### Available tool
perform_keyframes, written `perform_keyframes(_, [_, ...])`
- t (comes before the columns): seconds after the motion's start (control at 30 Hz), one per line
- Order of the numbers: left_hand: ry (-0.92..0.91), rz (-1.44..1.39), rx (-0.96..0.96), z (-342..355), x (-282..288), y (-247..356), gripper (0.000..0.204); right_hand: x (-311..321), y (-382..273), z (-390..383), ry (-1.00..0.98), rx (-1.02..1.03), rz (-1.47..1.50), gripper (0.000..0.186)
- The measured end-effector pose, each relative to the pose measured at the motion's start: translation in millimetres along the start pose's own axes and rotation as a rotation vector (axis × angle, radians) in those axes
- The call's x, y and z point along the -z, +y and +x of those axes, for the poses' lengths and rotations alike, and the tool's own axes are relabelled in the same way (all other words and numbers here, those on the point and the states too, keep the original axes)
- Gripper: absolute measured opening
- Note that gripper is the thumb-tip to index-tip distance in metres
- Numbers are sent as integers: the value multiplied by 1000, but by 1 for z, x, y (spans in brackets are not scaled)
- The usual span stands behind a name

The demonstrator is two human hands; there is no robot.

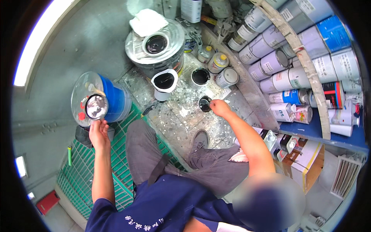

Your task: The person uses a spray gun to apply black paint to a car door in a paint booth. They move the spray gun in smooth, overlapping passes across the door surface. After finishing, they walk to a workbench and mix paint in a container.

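Observation:
With its fingers at the near edge, my left hand (pixel 99 133) holds a round paint cup (pixel 96 107), streaked dark and silvery white inside, over the lid of a blue bucket (pixel 116 96). Whether the cup rests on that lid, I cannot tell. My right hand (pixel 221 108) pinches the rim of a small cup (pixel 205 103) with a dark inside, low over the paint-spattered floor. Just beyond it stands an open can (pixel 200 76) of black paint. To its left is a white paper-lined cup (pixel 164 82), also with black paint in it.
A large drum (pixel 154 58) at the back carries a tub (pixel 156 44) of black paint and a white cloth (pixel 148 22). Yellow-capped cans (pixel 218 62) stand near a wooden board. Shelves of paint cans (pixel 270 65) fill the right. Green grating (pixel 89 170) lies at the left.

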State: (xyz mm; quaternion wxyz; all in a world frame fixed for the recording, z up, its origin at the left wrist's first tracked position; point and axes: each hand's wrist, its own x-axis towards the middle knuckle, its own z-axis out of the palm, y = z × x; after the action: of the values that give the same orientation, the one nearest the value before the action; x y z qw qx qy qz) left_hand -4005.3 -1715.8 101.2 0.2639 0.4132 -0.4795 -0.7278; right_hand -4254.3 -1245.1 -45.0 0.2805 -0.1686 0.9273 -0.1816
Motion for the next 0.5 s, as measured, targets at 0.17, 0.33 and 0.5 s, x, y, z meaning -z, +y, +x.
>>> perform_keyframes(0.17, [-471, 421, -69, -46, -122, -14, 8, 2, -1, -4, 39, -35, 45, 27])
perform_keyframes(0.33, [-839, 865, -486, -6, -255, -96, 12, 3, -6, -2, 54, -41, 45, 28])
perform_keyframes(0.5, [-981, 1142, -1188, 22, -346, -165, 9, 4, -4, -9, 0, -106, 112, 28])
